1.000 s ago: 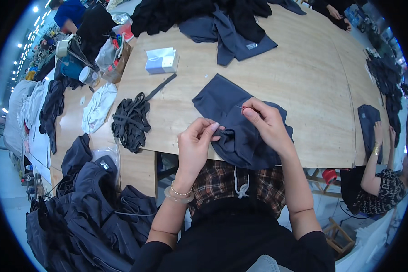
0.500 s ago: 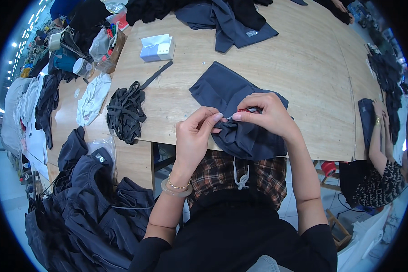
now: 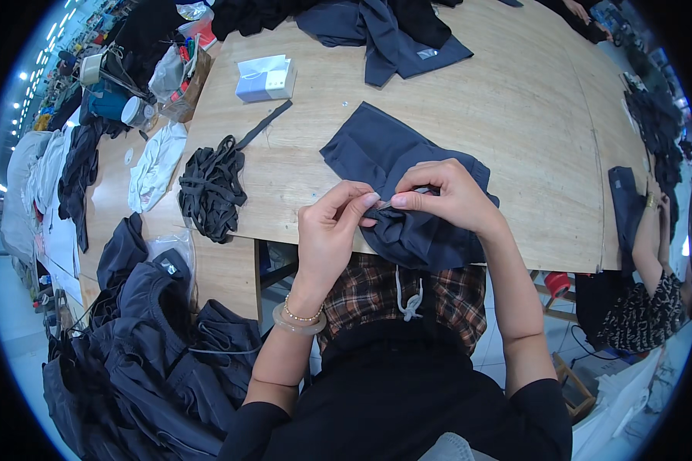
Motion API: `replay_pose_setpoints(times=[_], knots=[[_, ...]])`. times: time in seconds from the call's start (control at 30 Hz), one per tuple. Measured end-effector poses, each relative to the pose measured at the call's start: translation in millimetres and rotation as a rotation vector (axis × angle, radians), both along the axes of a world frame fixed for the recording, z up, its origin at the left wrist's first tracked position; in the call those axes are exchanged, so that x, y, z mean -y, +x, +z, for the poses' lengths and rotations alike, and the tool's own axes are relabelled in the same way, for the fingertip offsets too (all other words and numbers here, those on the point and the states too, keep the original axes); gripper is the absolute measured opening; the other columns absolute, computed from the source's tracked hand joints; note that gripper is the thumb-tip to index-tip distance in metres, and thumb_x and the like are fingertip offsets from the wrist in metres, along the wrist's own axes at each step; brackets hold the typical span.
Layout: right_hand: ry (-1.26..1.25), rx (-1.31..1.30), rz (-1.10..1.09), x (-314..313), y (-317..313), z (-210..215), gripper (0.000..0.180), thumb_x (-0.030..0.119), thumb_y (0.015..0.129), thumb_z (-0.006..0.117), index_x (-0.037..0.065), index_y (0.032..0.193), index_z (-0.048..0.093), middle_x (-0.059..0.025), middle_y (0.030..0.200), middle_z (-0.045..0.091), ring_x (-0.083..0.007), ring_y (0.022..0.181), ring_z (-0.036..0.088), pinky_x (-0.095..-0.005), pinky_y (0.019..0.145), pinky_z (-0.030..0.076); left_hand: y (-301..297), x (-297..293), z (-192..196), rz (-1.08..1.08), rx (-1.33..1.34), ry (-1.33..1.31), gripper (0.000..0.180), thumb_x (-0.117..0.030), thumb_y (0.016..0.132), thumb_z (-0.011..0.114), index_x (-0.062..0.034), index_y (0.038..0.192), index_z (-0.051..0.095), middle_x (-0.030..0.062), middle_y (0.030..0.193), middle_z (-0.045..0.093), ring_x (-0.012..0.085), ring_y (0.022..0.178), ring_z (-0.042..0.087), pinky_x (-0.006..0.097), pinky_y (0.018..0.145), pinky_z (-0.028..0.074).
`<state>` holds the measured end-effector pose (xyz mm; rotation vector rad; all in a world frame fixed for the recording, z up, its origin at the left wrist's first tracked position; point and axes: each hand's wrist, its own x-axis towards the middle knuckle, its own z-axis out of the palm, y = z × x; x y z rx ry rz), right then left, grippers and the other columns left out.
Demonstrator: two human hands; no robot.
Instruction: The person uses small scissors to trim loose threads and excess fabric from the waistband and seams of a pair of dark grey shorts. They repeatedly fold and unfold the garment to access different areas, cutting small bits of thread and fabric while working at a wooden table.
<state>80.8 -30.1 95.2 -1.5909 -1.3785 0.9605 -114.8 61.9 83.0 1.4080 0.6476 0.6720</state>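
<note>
A dark navy garment (image 3: 380, 146) lies bunched at the table's front edge, partly hanging over my lap. My left hand (image 3: 327, 227) is closed at its gathered edge, thumb and forefinger pinching the cloth. Close beside it my right hand (image 3: 452, 198) is also closed, with thumb and forefinger pressed together over the same spot. A thin, greyish sliver shows at the right fingertips, too small to name. The other right fingers are curled, and what they may hold is hidden.
Left of the garment lies a tangle of dark fabric strips (image 3: 211, 192), with a tissue box (image 3: 265, 83) beyond. More dark garments (image 3: 146, 346) are heaped at lower left. A cardboard box of supplies (image 3: 188, 88) stands far left. Another person's arm (image 3: 650, 238) works at the right edge.
My right fingertips have shifted slightly left, closer to my left hand. The red item that showed in my right hand is now out of sight. My left hand stays in place.
</note>
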Motion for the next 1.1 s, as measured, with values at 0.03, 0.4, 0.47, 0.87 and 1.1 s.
replay_pose_setpoints(times=[0.03,0.4,0.47,0.87,1.1], knots=[[0.003,0.003,0.002,0,0,0,0.023,0.023,0.085,0.079,0.001,0.086,0.074,-0.0036,0.073,0.065,-0.0113,0.067,0.056,-0.0279,0.062,0.041,0,0,0,-0.002,-0.001,0.001,0.013,-0.006,0.096,0.065,0.0043,0.098,0.072,0.0059,0.086,0.072,0.0101,0.082,0.07,0.025,0.068,0.061],[0.102,0.145,0.002,2,-1,4,0.023,0.026,0.082,0.081,0.004,0.082,0.073,-0.003,0.068,0.062,-0.0141,0.066,0.055,-0.0299,0.06,0.04,1,2,0,-0.002,-0.014,0.032,0.011,-0.005,0.096,0.065,0.003,0.097,0.073,0.0047,0.085,0.072,0.0078,0.08,0.069,0.025,0.068,0.062],[0.125,0.18,0.008,1,-2,7,0.024,0.026,0.081,0.081,0.004,0.08,0.073,-0.0034,0.068,0.062,-0.0153,0.066,0.055,-0.0306,0.06,0.041,1,2,0,0.0,-0.023,0.049,0.011,-0.005,0.096,0.065,0.0027,0.097,0.073,0.0048,0.084,0.072,0.0077,0.079,0.069,0.025,0.068,0.062],[0.18,0.327,-0.034,5,-4,8,0.029,0.03,0.078,0.082,0.003,0.08,0.073,-0.005,0.069,0.064,-0.0193,0.067,0.057,-0.0325,0.061,0.043,2,4,1,0.009,-0.037,0.057,0.011,-0.005,0.096,0.065,0.0025,0.097,0.072,0.0054,0.083,0.073,0.0076,0.076,0.068,0.024,0.065,0.061],[0.169,0.409,-0.024,4,-7,12,0.038,0.043,0.081,0.077,0.005,0.079,0.073,-0.0075,0.074,0.067,-0.0246,0.073,0.063,-0.0353,0.064,0.047,2,3,2,0.012,-0.058,0.074,0.011,-0.006,0.096,0.065,0.0028,0.096,0.072,0.0054,0.081,0.072,0.0068,0.073,0.068,0.024,0.064,0.06]])
